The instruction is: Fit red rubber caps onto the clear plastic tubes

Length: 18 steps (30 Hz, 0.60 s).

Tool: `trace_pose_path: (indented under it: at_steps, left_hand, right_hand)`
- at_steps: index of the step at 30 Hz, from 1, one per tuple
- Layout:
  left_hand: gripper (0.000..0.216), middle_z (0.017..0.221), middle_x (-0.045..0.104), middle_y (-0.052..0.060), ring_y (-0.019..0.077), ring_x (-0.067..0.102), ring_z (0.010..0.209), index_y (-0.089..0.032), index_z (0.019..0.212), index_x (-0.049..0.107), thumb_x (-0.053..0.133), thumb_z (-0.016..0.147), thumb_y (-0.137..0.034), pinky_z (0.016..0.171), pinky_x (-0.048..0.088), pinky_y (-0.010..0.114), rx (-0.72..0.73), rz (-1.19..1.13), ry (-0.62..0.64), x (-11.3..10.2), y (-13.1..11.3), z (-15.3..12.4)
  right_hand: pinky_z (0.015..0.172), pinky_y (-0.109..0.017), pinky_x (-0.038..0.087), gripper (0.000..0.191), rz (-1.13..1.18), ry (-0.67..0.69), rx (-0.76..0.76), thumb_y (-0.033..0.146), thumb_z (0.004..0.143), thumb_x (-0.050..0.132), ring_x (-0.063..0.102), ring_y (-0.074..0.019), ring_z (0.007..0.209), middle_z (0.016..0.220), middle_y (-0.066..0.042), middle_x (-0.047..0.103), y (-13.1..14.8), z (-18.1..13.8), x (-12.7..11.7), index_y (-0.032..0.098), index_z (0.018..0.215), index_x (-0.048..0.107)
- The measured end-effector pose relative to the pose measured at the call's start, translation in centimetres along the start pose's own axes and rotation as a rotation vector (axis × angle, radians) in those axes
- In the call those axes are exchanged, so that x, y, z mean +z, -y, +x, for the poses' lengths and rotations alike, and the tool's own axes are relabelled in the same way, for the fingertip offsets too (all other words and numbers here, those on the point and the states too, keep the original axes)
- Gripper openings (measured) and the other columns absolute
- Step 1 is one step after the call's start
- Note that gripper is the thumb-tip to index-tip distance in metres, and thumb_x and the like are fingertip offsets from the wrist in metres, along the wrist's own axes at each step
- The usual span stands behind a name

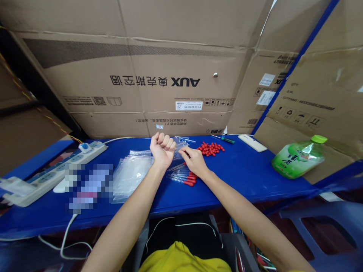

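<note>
My left hand (pixel 162 149) is raised over the table with its fingers curled into a fist; whatever lies inside is hidden. Beside it, my right hand (pixel 194 160) has thumb and finger pinched together at the near edge of a pile of thin clear tubes (pixel 181 142). What the pinch holds is too small to make out. Below the right hand lie several clear droppers with red rubber bulbs (pixel 189 183). Loose red bulbs (pixel 210 149) form a heap just beyond that hand. Clear plastic zip bags (pixel 131 172) are stacked left of my left forearm.
On the blue table (pixel 241 177) are a green-handled screwdriver (pixel 227 140), a white phone-like object (pixel 252 143) and a green drink bottle (pixel 299 156). A power strip (pixel 56 173) with cables lies left. Cardboard panels (pixel 141 60) stand behind; a blue chair (pixel 326 226) is at right.
</note>
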<state>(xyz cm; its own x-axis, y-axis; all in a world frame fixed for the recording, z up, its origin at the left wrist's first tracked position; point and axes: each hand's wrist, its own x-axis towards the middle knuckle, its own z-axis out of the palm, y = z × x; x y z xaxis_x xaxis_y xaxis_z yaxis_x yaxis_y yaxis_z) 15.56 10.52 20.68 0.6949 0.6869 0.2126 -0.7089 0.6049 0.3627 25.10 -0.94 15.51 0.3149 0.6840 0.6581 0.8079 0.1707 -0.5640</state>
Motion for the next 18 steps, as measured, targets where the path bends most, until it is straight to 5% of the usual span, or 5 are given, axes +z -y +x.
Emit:
trace_pose_path:
  at_steps: [4, 8, 14, 18]
  left_hand:
    - [0.049, 0.052, 0.013, -0.006, 0.0081, 0.018, 0.040, -0.021, 0.063, 0.013, 0.040, 0.104, -0.028, 0.042, 0.019, 0.026, 0.001, 0.001, -0.008, -0.25, -0.02, 0.15]
    - [0.050, 0.052, 0.013, -0.006, 0.0077, 0.018, 0.040, -0.021, 0.063, 0.014, 0.042, 0.103, -0.028, 0.042, 0.019, 0.025, 0.028, -0.004, -0.050, -0.63, 0.30, 0.27]
    - [0.047, 0.051, 0.012, -0.006, 0.0083, 0.015, 0.040, -0.021, 0.063, 0.013, 0.037, 0.104, -0.025, 0.041, 0.018, 0.025, 0.052, -0.039, -0.048, -0.95, 0.41, 0.40]
    - [0.048, 0.052, 0.011, -0.007, 0.0080, 0.014, 0.040, -0.021, 0.064, 0.012, 0.038, 0.104, -0.026, 0.041, 0.017, 0.025, 0.055, -0.018, -0.073, -0.74, 0.37, 0.30]
  right_hand:
    - [0.059, -0.026, 0.048, 0.026, 0.129, -0.015, 0.050, 0.046, 0.098, 0.061, 0.057, -0.0138, 0.055, 0.067, 0.003, 0.064, 0.05, 0.04, 0.22, 0.021, 0.103, 0.064]
    - [0.059, -0.027, 0.051, 0.029, 0.155, -0.043, 0.085, 0.048, 0.091, 0.071, 0.058, -0.0142, 0.057, 0.068, 0.002, 0.065, 0.07, 0.15, 0.29, 0.022, 0.084, 0.061]
    - [0.082, -0.033, 0.059, 0.010, 0.212, -0.101, 0.020, 0.031, 0.092, 0.070, 0.071, -0.0184, 0.081, 0.093, -0.004, 0.075, 0.34, 0.36, -0.05, 0.021, 0.092, 0.069]
    - [0.084, -0.034, 0.059, 0.007, 0.177, -0.158, -0.013, 0.026, 0.094, 0.065, 0.070, -0.0185, 0.084, 0.096, -0.005, 0.074, 0.58, 0.41, -0.29, 0.021, 0.096, 0.070]
